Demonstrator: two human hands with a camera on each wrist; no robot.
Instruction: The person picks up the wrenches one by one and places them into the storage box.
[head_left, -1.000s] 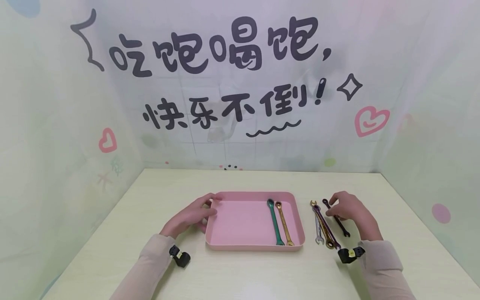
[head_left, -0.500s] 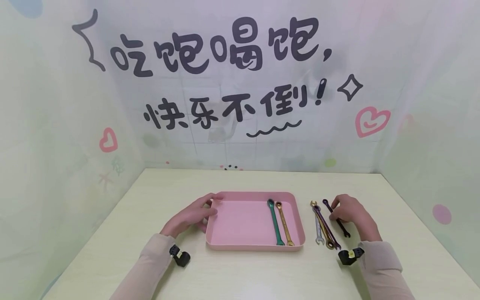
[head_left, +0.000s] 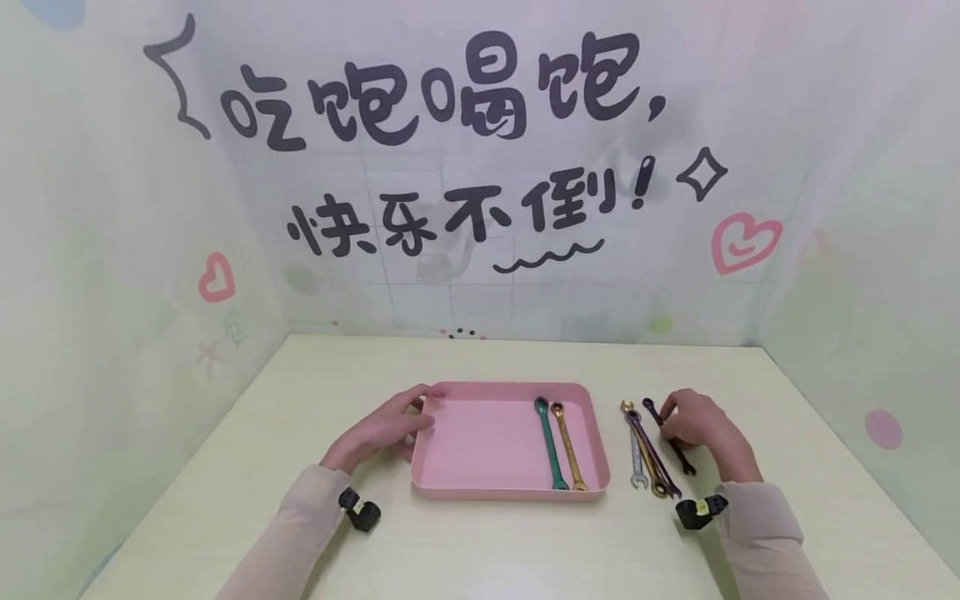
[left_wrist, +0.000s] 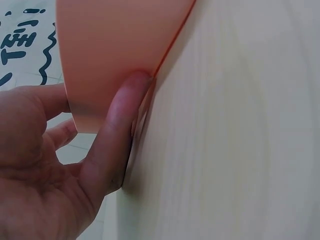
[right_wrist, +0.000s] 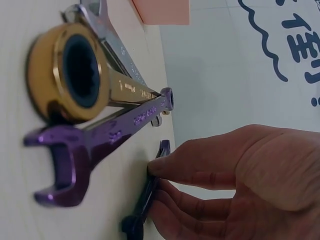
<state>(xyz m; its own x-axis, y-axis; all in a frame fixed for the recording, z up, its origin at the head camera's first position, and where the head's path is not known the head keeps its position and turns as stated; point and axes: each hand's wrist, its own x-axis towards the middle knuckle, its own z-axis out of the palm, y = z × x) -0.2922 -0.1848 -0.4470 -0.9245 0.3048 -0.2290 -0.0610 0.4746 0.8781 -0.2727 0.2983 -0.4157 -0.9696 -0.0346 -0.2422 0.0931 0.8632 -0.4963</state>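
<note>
In the head view a pink tray holds a green wrench and a gold wrench side by side at its right end. My left hand grips the tray's left side; the left wrist view has the thumb along the outer wall. At the right my right hand pinches a dark wrench between thumb and fingers, low over the table. Left of it lie a silver wrench, another gold wrench and a purple wrench, overlapping one another.
The pale wooden table runs back to a printed curtain with dark lettering. More curtain hangs along the left and right sides. A small black camera sits on each wrist.
My right hand has come down slightly and its fingers have closed on the dark wrench, which has shifted slightly left. The left hand and tray have stayed in place.
</note>
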